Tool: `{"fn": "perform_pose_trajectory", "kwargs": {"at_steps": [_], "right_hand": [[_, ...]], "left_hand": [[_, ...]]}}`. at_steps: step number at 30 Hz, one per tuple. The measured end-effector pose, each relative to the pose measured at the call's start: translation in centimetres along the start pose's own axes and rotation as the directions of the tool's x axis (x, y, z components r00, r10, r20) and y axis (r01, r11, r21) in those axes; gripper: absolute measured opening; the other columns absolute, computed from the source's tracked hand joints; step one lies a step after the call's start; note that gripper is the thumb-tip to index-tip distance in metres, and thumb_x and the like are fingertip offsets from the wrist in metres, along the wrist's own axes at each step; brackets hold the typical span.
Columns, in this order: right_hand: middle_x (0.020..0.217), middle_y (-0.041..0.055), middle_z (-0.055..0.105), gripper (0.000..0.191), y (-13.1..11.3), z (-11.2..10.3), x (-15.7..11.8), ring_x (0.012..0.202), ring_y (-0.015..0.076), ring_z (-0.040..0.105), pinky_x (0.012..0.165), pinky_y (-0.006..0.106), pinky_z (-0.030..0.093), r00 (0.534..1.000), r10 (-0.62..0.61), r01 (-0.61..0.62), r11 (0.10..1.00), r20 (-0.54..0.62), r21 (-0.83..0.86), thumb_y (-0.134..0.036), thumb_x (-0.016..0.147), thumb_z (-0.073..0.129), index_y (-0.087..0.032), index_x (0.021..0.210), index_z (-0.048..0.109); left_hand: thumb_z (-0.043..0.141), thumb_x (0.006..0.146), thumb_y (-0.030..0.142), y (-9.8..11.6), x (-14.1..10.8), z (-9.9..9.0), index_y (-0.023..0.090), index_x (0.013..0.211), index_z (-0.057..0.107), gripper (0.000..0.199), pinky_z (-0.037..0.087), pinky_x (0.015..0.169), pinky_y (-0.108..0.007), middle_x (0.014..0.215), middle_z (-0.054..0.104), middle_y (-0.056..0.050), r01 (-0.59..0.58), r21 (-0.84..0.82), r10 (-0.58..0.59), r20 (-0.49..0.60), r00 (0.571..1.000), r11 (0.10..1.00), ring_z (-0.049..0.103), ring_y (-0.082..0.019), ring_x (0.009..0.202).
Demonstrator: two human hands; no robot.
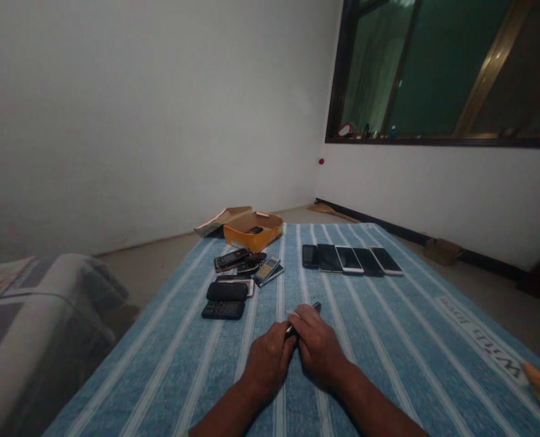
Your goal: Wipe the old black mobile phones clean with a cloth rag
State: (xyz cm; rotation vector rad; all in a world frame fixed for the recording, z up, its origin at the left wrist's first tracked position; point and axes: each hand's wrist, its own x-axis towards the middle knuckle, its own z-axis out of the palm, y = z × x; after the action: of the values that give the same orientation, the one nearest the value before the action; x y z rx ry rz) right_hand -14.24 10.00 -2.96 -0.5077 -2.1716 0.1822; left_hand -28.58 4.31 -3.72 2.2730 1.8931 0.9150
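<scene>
Close to the middle of the striped cloth, my left hand (268, 359) and my right hand (317, 343) are together, both closed on one dark mobile phone (316, 307). Only its ends show past my fingers; the rest is covered. A small white bit, perhaps cloth or tissue, peeks out by my right fingers. Ahead to the left lies a loose pile of old phones, with a black keypad phone (223, 310) nearest and a silver-blue keypad phone (268, 268) on its right side. Ahead to the right, several touchscreen phones, including a white-framed phone (349, 259), lie side by side in a row.
Behind the pile stands an orange cardboard box (252, 233) with a phone inside, its lid (222, 220) beside it. A blue striped cloth (178, 358) covers the table. Grey fabric (51, 340) is at left. A small carton (443, 250) sits on the floor at right.
</scene>
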Motion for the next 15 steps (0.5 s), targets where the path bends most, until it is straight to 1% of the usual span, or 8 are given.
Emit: {"fn": "perform_pose_trajectory", "kwargs": {"at_steps": [4, 7, 9, 12, 15], "right_hand": [[0.105, 0.0120, 0.061, 0.043, 1.7, -0.3, -0.4, 0.108, 0.0237, 0.054, 0.092, 0.042, 0.050, 0.997, 0.017, -0.020, 0.999, -0.070, -0.030, -0.001, 0.083, 0.038, -0.017, 0.116, 0.060], [0.108, 0.0129, 0.061, 0.045, 1.9, 0.0, -0.8, 0.112, 0.0248, 0.054, 0.095, 0.046, 0.050, 0.993, 0.022, -0.027, 0.999, -0.117, -0.044, -0.001, 0.082, 0.038, -0.017, 0.119, 0.059], [0.107, 0.0132, 0.062, 0.044, 1.2, 0.2, -1.0, 0.112, 0.0254, 0.054, 0.095, 0.046, 0.049, 0.994, -0.004, 0.000, 0.999, -0.109, -0.035, -0.002, 0.083, 0.039, -0.016, 0.119, 0.059], [0.104, 0.0128, 0.062, 0.042, -0.4, 0.4, -0.8, 0.108, 0.0253, 0.055, 0.094, 0.046, 0.050, 0.997, -0.045, 0.045, 0.999, -0.057, 0.001, -0.003, 0.084, 0.039, -0.016, 0.119, 0.058], [0.104, 0.0125, 0.062, 0.042, -0.9, 0.1, -0.6, 0.107, 0.0250, 0.055, 0.093, 0.045, 0.051, 0.999, -0.038, 0.038, 0.999, -0.006, 0.021, -0.003, 0.083, 0.039, -0.016, 0.118, 0.057]], "left_hand": [[0.039, 0.096, 0.021, 0.1, 0.0, 0.1, 0.017, 0.108, 0.056, 0.021, 0.055, 0.073, -0.032, 0.093, 0.069, -0.007, 0.018, 0.028, -0.019, 0.018, 1.000, 0.999, 0.069, -0.021, 0.083], [0.040, 0.096, 0.020, 0.1, -0.1, 0.2, 0.017, 0.109, 0.055, 0.021, 0.054, 0.073, -0.032, 0.095, 0.068, -0.008, 0.004, 0.042, -0.005, 0.032, 0.999, 0.999, 0.069, -0.021, 0.084], [0.039, 0.095, 0.019, 0.2, -0.1, 0.3, 0.017, 0.106, 0.055, 0.019, 0.054, 0.072, -0.031, 0.092, 0.067, -0.007, 0.002, 0.049, -0.004, 0.039, 0.999, 0.999, 0.068, -0.021, 0.082], [0.037, 0.094, 0.016, 0.2, -0.2, 0.5, 0.018, 0.101, 0.055, 0.020, 0.053, 0.072, -0.031, 0.088, 0.066, -0.005, 0.012, 0.033, -0.013, 0.033, 0.999, 0.999, 0.068, -0.020, 0.080], [0.036, 0.095, 0.017, 0.1, -0.1, 0.5, 0.019, 0.101, 0.055, 0.020, 0.053, 0.072, -0.030, 0.087, 0.065, -0.005, 0.013, 0.011, -0.014, 0.023, 1.000, 1.000, 0.067, -0.019, 0.080]]}}
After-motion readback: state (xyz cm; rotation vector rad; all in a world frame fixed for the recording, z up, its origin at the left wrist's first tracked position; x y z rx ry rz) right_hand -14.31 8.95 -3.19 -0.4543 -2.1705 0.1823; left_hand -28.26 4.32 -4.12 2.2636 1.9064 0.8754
